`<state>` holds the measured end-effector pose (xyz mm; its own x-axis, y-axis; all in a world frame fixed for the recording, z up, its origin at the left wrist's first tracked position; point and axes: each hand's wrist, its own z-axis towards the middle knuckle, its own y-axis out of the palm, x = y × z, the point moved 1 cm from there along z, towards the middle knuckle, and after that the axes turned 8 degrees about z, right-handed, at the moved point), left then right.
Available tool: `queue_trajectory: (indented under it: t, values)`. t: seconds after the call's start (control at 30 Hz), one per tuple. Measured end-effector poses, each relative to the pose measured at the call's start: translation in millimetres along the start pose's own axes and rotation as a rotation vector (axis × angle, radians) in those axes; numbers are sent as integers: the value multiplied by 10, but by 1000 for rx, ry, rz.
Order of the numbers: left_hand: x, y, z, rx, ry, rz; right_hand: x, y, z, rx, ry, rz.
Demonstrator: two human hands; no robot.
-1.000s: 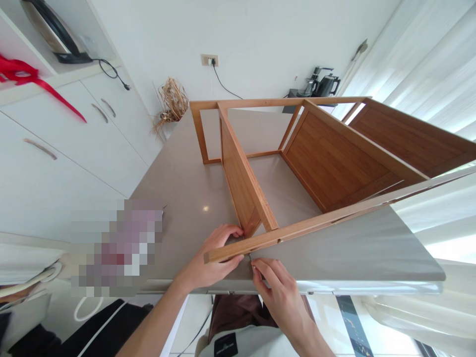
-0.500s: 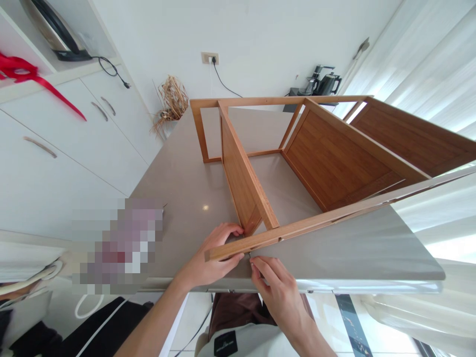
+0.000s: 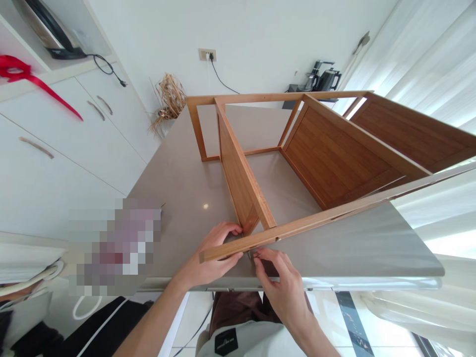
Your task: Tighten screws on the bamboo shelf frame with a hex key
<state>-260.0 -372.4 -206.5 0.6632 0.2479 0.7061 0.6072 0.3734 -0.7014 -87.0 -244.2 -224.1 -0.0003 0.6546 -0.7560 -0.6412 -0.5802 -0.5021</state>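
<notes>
My left hand (image 3: pixel 204 270), at lower centre, is half curled around the near rail of the wooden frame (image 3: pixel 241 243), fingers on the inner side and thumb on the outer. Just right of it, my right hand (image 3: pixel 284 280) has its thumb and fingertips drawn close together beside a thin metal piece (image 3: pixel 249 255) at the rail; I can't tell whether they grip it. The frame runs from the centre to the right edge, on the grey tabletop (image 3: pixel 178 213). Dried stalks (image 3: pixel 171 94) stand upper left of centre; a kettle (image 3: pixel 48 29) sits upper left.
</notes>
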Motion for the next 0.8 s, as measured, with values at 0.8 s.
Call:
queue_trajectory:
  t: [0.8]
  values:
    - [21, -5, -13, 68, 15, 74, 110, -78, -1, -129, -37, -227]
